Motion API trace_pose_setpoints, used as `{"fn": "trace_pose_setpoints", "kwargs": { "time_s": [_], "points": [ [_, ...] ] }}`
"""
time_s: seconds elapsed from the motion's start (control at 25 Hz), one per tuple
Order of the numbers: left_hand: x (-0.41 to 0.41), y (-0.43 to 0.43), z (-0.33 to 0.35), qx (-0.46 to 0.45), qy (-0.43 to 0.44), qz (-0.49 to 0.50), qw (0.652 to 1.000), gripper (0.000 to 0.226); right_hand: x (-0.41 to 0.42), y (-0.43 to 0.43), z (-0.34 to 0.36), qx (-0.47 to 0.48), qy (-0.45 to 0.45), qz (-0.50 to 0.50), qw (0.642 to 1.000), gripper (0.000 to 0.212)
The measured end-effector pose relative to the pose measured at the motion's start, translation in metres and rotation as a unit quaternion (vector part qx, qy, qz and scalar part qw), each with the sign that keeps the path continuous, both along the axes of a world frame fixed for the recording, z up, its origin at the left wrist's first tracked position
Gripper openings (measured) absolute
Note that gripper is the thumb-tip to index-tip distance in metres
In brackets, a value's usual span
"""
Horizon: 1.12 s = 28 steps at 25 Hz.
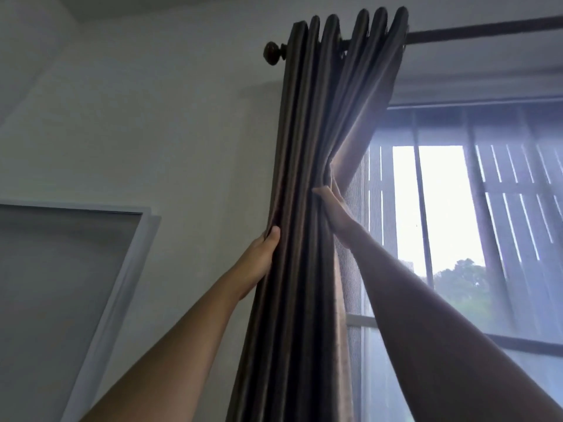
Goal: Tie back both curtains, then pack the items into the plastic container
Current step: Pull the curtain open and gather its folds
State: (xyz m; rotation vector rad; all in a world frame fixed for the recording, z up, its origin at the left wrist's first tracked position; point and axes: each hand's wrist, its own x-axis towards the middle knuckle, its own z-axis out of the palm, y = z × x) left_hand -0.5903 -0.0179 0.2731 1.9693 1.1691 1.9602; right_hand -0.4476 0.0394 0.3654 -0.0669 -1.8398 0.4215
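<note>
A dark brown curtain [307, 166] hangs in tight folds from a dark rod [475, 30], bunched at the rod's left end. My left hand [259, 257] grips the curtain's left edge from the wall side, thumb on the front folds. My right hand [333, 208] reaches up along the curtain's right edge and clasps the folds, pinching the fabric inward there. Both arms are stretched upward. No tie-back, plastic container or other items are in view.
A round finial [272, 53] caps the rod's left end. A window [457, 223] with a mesh screen and outside slats fills the right. White wall lies to the left, with a white-framed panel [128, 269] at the lower left.
</note>
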Motion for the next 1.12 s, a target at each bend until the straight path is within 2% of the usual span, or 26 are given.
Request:
{"fn": "trace_pose_setpoints", "kwargs": {
  "time_s": [0.2,0.36,0.48,0.56,0.64,0.84,1.0,1.12],
  "points": [
    [0.009,0.001,-0.003,0.021,-0.01,0.01,1.0,0.052,-0.018,-0.021,-0.005,-0.075,-0.118,-0.037,0.989,0.063],
    [0.015,-0.011,-0.011,0.016,0.001,0.071,0.997,0.063,0.014,-0.012,-0.025,-0.126,-0.173,-0.031,0.976,0.072],
    [0.046,-0.035,-0.02,0.04,-0.021,0.188,0.981,0.068,0.051,-0.009,-0.037,-0.122,-0.173,-0.028,0.977,0.083],
    [0.075,-0.052,-0.022,0.068,0.0,0.282,0.957,0.066,0.082,-0.012,-0.049,-0.095,-0.136,-0.039,0.985,0.076],
    [0.108,-0.065,-0.025,0.09,0.048,0.308,0.946,0.064,0.118,-0.014,-0.063,-0.077,-0.084,-0.061,0.992,0.072],
    [0.214,-0.073,-0.063,0.089,0.09,0.246,0.961,0.06,0.216,-0.032,-0.132,-0.096,-0.027,-0.112,0.989,0.067],
    [0.312,-0.072,-0.119,0.031,0.086,0.157,0.983,0.061,0.317,-0.051,-0.214,-0.144,0.016,-0.122,0.982,0.058],
    [0.372,-0.067,-0.168,-0.026,0.082,0.12,0.989,0.061,0.389,-0.064,-0.274,-0.18,0.046,-0.18,0.966,0.056]
  ]
}}
